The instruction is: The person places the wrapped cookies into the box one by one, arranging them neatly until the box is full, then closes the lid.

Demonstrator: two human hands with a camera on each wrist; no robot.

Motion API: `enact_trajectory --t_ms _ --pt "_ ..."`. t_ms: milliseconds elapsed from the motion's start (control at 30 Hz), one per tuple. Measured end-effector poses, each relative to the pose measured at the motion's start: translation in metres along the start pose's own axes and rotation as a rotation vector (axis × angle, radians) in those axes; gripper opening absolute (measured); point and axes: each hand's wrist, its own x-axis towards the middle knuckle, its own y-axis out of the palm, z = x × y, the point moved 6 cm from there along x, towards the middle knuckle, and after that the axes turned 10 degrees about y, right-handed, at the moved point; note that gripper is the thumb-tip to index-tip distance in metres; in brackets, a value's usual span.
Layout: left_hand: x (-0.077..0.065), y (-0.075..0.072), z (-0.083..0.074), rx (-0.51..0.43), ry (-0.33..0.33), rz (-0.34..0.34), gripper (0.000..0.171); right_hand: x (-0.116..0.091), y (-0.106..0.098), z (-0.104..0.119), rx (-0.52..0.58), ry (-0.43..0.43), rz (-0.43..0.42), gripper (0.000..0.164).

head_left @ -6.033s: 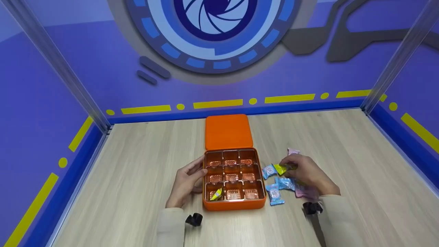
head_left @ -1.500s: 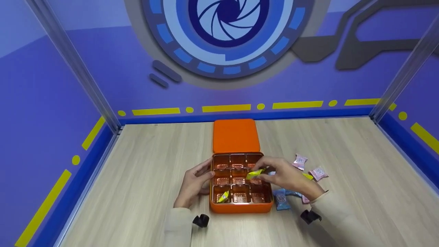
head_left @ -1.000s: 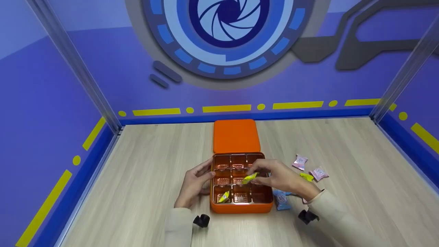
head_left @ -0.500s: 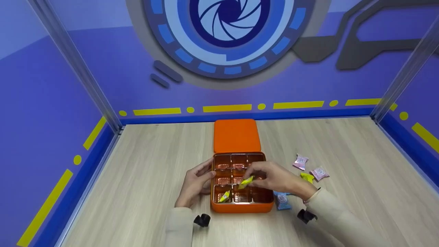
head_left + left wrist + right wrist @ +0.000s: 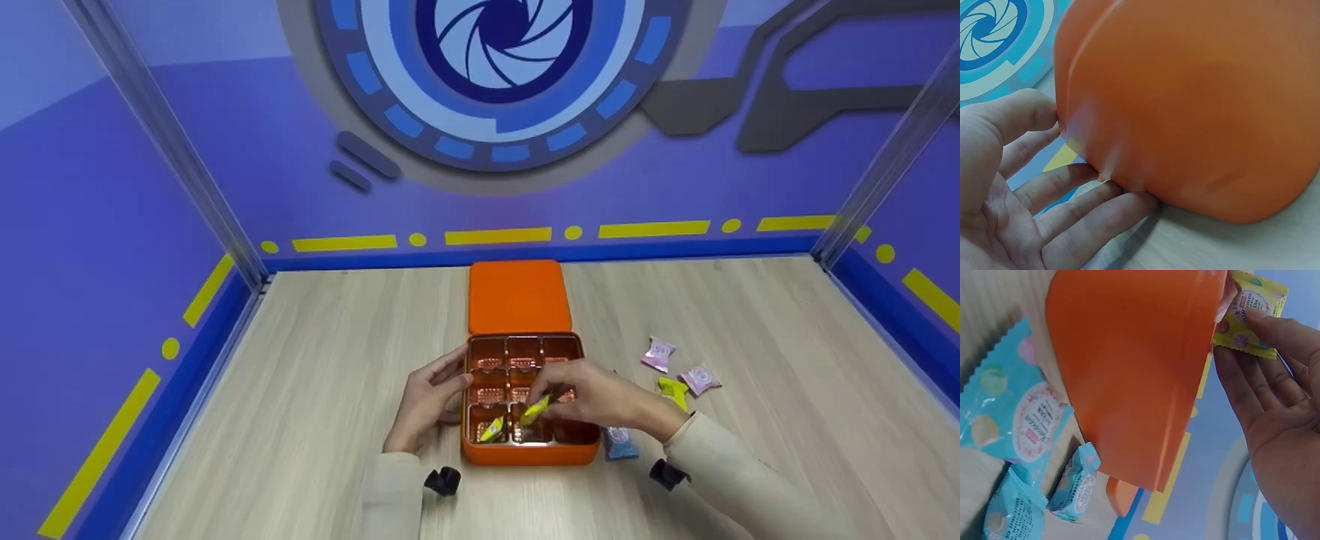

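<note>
A hinged orange box [image 5: 529, 454] stands with its lid [image 5: 519, 296] laid back and a clear insert of square compartments inside. My left hand [image 5: 422, 405] holds its left side, thumb at the rim and fingertips against the wall. Between thumb and fingers my right hand [image 5: 592, 394] pinches a yellow-wrapped candy [image 5: 535, 410], tilted over the front middle compartment; the right wrist view shows the same yellow candy [image 5: 1249, 315] gripped at the box's edge. Another yellow candy [image 5: 492, 429] lies in the front left compartment. My right hand hides part of the right-hand compartments.
Right of the box lie two pink candies [image 5: 658, 353], a yellow candy [image 5: 673, 391] and a blue candy [image 5: 619, 442]. Several blue candies, among them a large blue packet [image 5: 1022, 405], show in the right wrist view. A patterned blue wall [image 5: 480, 202] borders the wooden table [image 5: 337, 337].
My right hand has carried a yellow candy from the pile leftward over the box, then lower toward the front middle compartment. My left hand has stayed at the box's left side.
</note>
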Motion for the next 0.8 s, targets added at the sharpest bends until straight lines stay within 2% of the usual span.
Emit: enact_trajectory --t_ms 400,800 --pt "0.0003 -0.0012 0.0018 -0.015 -0.031 -0.002 0.056 0.0009 0.0057 0.0023 -0.032 -0.056 0.019 0.025" --pt "0.0005 -0.0005 0.0012 -0.025 -0.041 -0.006 0.056 0.0027 0.01 -0.0013 -0.061 -0.028 0.024 0.024"
